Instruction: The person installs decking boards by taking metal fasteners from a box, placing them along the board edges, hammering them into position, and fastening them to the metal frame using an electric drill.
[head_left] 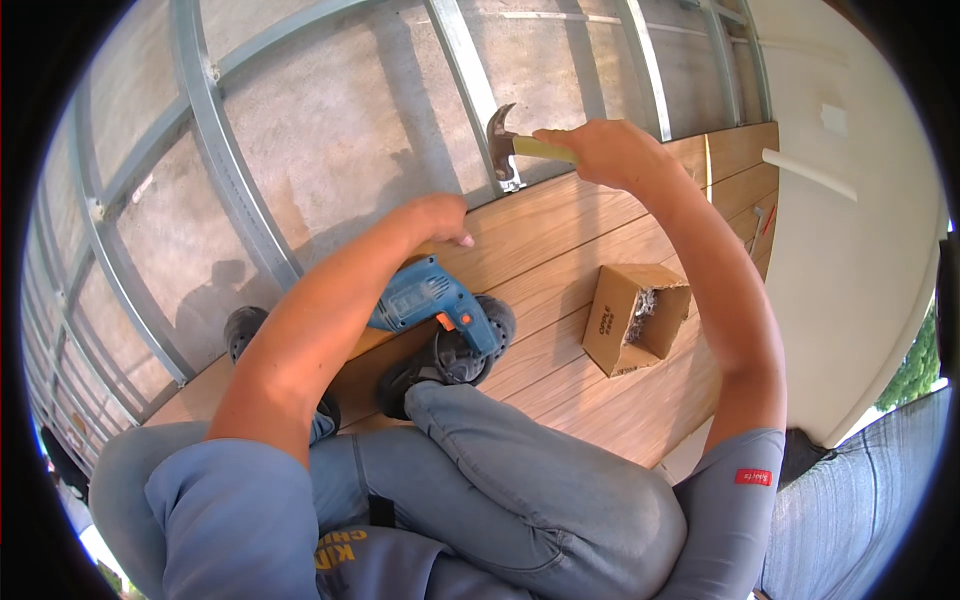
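Note:
In my right hand (618,152) is a claw hammer (540,149) with a yellow-green handle, held by closed fingers. Its dark head stands just above a small metal clip (512,185), where a steel stud meets the upper edge of the wooden planks (555,215). My left hand (440,217) is closed on the edge of the top plank, left of the clip; a fingertip shows on the plank's face and the other fingers are mostly hidden. Below this hand, a blue power drill (430,300) lies against my dark shoe (440,360).
An open cardboard box (636,318) holding small metal pieces sits on the planks to the right. Galvanized steel studs (225,150) cross the concrete surface (320,120). Small tools (764,220) lie near the planks' right end, beside a pale wall (850,250).

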